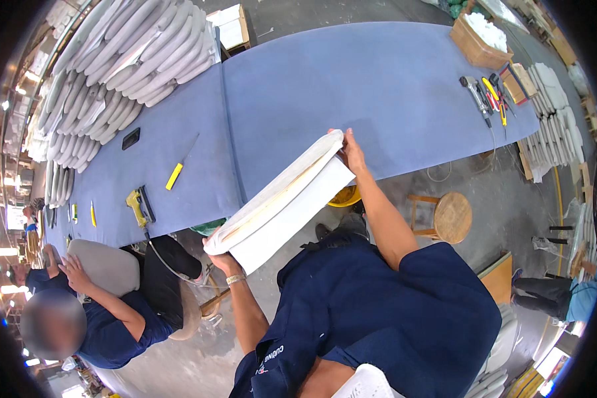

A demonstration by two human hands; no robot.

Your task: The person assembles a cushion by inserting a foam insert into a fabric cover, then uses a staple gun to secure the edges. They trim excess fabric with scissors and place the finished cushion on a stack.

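I hold a long upholstered cushion panel (282,188) in the air, tilted, its right end higher in the picture. It is covered in pale fabric, with a yellowish strip along its edge and a white flap (295,224) on the side facing me. My left hand (223,257) is closed round the near left end, its fingers partly hidden beneath. At the far right end, my right hand (353,156) grips the panel, with the thumb side showing and other fingers behind. The blue-grey covered table (325,86) lies just beyond the panel.
Tall stacks of grey cushions (132,50) stand at the far left. On the table lie a yellow staple gun (140,207), a yellow-handled knife (174,176), a phone (131,138) and several tools (494,93). A stool (452,217) is at right. Another person (116,315) holds a grey cushion at left.
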